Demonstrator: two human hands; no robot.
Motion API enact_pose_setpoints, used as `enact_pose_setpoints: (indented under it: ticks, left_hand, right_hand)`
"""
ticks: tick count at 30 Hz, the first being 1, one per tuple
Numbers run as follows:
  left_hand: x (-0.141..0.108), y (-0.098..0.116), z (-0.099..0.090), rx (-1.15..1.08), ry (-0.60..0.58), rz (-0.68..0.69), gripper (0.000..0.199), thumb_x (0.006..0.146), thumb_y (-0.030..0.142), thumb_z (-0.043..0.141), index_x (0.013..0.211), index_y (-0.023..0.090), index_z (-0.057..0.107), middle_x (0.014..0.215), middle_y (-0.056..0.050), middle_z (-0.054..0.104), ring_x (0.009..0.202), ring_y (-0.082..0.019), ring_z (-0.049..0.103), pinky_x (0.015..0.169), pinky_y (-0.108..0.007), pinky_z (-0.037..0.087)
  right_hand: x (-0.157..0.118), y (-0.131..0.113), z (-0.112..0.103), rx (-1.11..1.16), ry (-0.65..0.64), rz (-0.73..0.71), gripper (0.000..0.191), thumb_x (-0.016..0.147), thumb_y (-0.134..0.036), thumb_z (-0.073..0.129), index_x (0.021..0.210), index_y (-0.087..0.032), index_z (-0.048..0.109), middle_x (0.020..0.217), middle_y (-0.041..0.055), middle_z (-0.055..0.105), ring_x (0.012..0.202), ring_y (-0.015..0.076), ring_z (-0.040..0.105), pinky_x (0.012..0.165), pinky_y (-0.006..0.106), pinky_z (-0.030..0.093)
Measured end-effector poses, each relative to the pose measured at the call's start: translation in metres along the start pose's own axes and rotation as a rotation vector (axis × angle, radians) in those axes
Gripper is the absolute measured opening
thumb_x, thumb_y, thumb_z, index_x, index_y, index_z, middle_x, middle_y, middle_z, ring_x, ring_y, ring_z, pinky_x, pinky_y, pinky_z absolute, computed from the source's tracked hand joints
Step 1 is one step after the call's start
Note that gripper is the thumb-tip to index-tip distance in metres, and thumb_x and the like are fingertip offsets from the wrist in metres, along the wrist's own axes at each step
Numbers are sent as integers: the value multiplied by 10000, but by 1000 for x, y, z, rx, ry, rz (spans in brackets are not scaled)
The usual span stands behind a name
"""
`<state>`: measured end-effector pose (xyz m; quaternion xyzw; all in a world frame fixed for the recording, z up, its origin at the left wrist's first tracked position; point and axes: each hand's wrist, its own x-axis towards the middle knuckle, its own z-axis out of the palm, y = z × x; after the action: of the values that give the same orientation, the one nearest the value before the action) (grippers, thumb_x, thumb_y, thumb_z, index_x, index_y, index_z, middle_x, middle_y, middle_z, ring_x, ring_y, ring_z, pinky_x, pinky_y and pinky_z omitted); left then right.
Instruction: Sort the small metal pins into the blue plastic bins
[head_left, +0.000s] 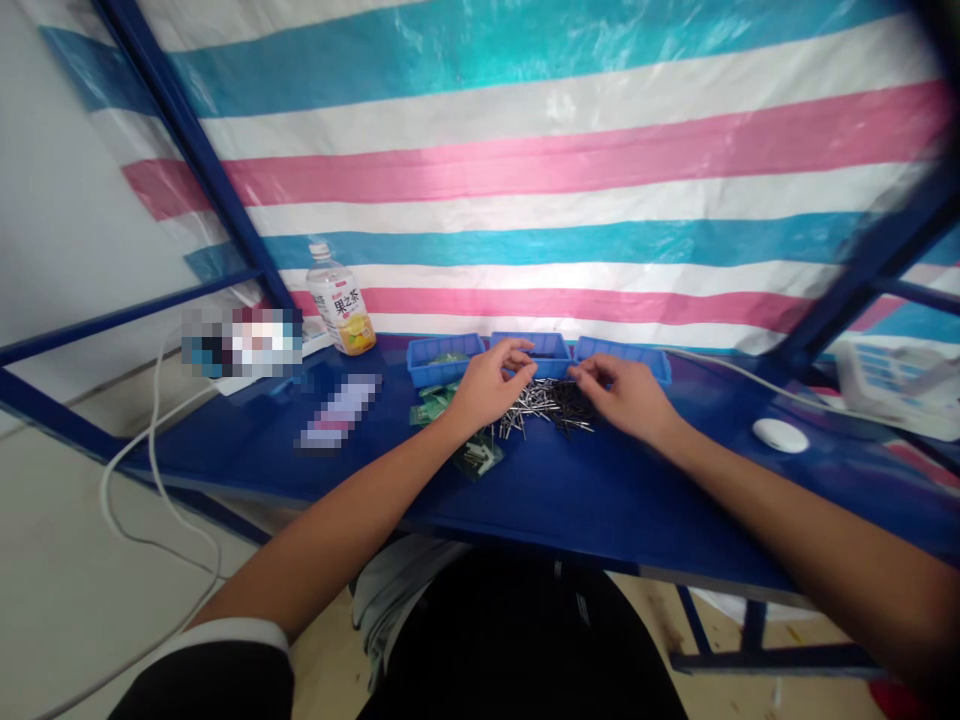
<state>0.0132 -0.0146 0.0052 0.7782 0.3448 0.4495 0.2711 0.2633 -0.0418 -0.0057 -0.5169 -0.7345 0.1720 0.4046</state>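
Right now, the loose pile of thin silvery and dark metal pins point(536, 404) lies on the blue counter point(570, 500), between and just below your fingers. Your left hand point(486, 386) has its fingers curved and parted, apparently holding nothing; your right hand point(626, 396) has its fingers bunched, and you cannot tell whether they grip a pin. Beyond your fingers stand three blue plastic bins: the left one point(420, 376) holds something greenish, the middle one point(556, 368) something dark; the right one's point(658, 362) contents are unclear. Many pins lie outside the bins, so work seems partway at most. Small green packets point(433, 406) sit beside your left fingers.
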Motion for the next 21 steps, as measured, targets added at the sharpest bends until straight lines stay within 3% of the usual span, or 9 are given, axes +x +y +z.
enact_pose_setpoints:
  ticks: [3,6,11,16,21]
  left_hand:
    - [0,-1,1,3,-8,7,274,998,293,668,1265,230,661,1094,-86,798,983,-227,760,824,-381,602]
    - [-1,1,1,8,-13,12,281,1001,291,659,1275,226,658,1101,-90,796,988,-226,758,815,-373,599]
    - [-2,6,1,25,-16,12,275,1001,264,659,1271,214,665,1088,-87,795,957,-217,752,797,-362,587]
    - [-2,8,1,44,-19,15,265,1006,249,652,1268,214,666,1083,-80,795,945,-210,748,797,-359,587]
    - [-2,7,1,51,-29,16,269,1006,258,661,1271,218,676,1085,-78,800,946,-213,750,826,-372,591]
  right_hand:
    - [-4,2,0,-232,-122,-209,367,900,-615,752,1034,-276,795,996,102,750,903,314,705,821,479,572]
    - [-5,7,3,-266,-199,-258,452,873,-628,781,1144,-267,803,1112,132,711,1020,355,703,943,537,569]
    - [-1,15,6,-254,-248,-245,304,964,-469,695,1158,-257,796,1078,112,697,881,282,701,840,472,587]
    - [2,17,7,-273,-240,-260,165,914,-235,662,1029,-221,779,968,75,724,807,232,685,775,399,564]
    - [3,17,8,-248,-196,-240,164,898,-199,652,1002,-232,774,974,62,776,801,234,710,763,394,572]
